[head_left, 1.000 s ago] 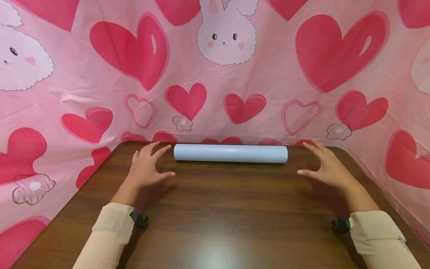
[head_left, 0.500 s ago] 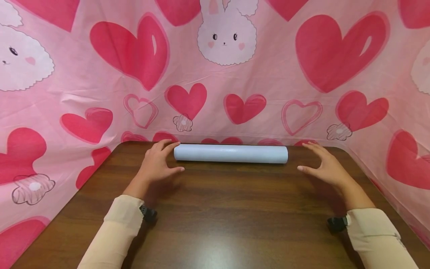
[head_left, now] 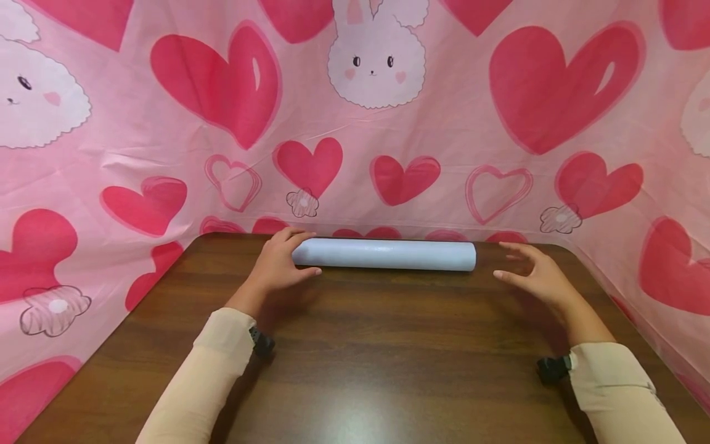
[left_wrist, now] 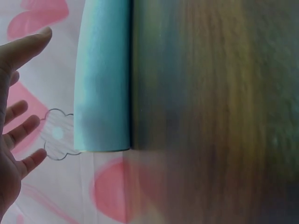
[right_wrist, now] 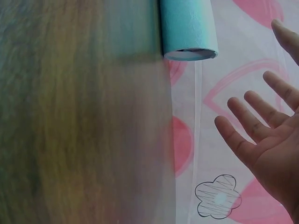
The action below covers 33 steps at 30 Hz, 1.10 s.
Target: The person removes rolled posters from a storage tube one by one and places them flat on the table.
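Observation:
A white roll [head_left: 388, 254], a long smooth cylinder, lies crosswise near the far edge of the dark wooden table [head_left: 383, 345]. Its end looks hollow in the right wrist view, where the roll [right_wrist: 189, 30] is tinted bluish. My left hand [head_left: 283, 262] is at the roll's left end, thumb and fingers spread apart around it. In the left wrist view a gap shows between that hand [left_wrist: 14, 135] and the roll [left_wrist: 103, 79], so it appears not to grip it. Off the roll's right end, my right hand [head_left: 535, 277] hovers with fingers spread, holding nothing.
A pink cloth [head_left: 344, 117] with hearts and rabbit faces hangs behind the table and along both sides, close to the far edge. Dark bands [head_left: 554, 369] sit at both wrists, below rolled light sleeves [head_left: 612, 370].
My left hand has moved right and slightly forward, from beside the roll to over its left end. The right hand has shifted only slightly, its fingers bending a little. The roll stays in place.

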### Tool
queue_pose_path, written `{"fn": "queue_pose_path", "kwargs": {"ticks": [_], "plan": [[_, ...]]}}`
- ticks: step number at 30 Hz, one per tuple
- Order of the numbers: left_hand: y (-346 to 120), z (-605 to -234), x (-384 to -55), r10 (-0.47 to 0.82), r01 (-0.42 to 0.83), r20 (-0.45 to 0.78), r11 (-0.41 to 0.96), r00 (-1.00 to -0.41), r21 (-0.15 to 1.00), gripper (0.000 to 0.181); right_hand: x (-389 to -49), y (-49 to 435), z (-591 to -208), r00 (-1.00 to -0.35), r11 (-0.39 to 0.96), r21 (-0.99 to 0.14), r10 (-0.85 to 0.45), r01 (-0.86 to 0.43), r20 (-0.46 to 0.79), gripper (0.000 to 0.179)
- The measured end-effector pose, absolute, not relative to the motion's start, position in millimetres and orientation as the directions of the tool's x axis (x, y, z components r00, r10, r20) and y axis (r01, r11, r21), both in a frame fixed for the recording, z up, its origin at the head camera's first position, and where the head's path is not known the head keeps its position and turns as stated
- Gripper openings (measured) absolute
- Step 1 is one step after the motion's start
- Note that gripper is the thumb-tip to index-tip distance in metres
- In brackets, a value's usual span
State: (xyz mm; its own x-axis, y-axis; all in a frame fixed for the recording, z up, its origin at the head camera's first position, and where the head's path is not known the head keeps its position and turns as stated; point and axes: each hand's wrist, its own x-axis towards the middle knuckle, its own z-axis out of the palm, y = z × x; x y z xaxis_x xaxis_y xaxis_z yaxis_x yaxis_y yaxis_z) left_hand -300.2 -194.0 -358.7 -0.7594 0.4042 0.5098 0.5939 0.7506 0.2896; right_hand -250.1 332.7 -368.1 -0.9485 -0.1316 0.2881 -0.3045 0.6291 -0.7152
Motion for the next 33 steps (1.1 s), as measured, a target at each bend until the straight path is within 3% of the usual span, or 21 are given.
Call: {"fn": "queue_pose_path", "kwargs": {"ticks": [9, 22, 33], "plan": [[-178, -359, -314, 0.415, 0.606, 0.487, 0.717, -0.768, 0.345, 0.073, -255, 334, -369, -0.959, 0.605, -0.746, -0.136, -0.279, 0.248, 0.061], [-155, -363, -334, 0.477, 0.637, 0.450, 0.695, -0.755, 0.334, 0.072, -265, 335, -377, -0.967, 0.430, -0.871, -0.185, -0.237, 0.172, 0.055], [-130, -357, -352, 0.573, 0.687, 0.388, 0.665, -0.721, 0.294, 0.074, -274, 343, -380, -0.964, 0.293, -0.936, -0.234, -0.194, 0.127, 0.039]]}}
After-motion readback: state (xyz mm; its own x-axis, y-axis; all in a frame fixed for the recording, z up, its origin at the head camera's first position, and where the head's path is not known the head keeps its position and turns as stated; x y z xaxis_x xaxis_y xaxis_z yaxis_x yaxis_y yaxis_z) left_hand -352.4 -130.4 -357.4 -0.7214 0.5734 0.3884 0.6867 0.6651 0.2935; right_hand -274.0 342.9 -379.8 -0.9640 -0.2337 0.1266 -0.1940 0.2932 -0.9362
